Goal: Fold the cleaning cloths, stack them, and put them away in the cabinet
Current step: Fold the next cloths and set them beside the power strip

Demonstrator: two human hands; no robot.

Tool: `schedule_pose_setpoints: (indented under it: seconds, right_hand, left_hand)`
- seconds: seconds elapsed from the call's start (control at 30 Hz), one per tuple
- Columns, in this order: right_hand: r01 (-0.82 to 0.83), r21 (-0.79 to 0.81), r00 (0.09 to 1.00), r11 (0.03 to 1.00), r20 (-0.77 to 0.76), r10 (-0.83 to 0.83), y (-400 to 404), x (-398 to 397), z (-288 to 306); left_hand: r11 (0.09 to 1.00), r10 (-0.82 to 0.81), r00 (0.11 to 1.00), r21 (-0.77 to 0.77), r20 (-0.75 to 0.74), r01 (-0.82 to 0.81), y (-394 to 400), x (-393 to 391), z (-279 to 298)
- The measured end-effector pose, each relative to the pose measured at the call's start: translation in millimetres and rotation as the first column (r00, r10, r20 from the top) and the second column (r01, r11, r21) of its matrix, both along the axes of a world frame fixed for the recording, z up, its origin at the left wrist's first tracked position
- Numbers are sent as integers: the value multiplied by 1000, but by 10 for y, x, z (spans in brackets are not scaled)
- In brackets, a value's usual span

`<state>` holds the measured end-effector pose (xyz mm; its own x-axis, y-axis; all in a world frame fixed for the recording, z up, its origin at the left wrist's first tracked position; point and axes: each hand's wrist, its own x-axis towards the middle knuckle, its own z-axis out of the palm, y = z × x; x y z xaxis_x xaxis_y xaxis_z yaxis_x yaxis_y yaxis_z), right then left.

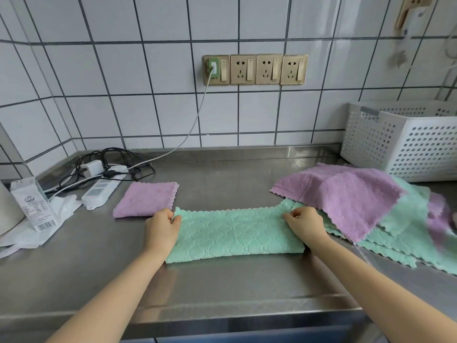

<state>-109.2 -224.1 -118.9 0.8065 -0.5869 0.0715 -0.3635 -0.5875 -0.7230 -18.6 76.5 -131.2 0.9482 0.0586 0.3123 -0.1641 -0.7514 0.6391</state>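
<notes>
Green cloth point(235, 233) lay half-folded, both hands' fingers point(176, 220) pinching its far corners; one purple cloth point(146, 200) folded, pile point(371, 209) unfolded.

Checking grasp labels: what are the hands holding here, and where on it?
Both hold the green cloth, folded into a long strip on the counter. The left hand pinches its far-left corner; the right hand pinches its far-right corner.
</notes>
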Motion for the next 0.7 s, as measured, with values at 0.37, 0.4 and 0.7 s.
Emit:
schedule_pose_setpoints:
  seconds: [0.37,0.4,0.7]
  right_hand:
    - [30,-22,1000,999,-2,-30,19,29,12]
    - [30,-16,999,999,-16,-30,18,32,22]
    - [14,28,1000,999,-22,-14,13,-64,183]
  left_hand:
    - [999,28,999,-39,-28,-29,-16,9,-6]
    - [999,31,999,-32,-37,-33,-27,1,13]
    - [972,-12,999,233,-32,19,-26,-197,194]
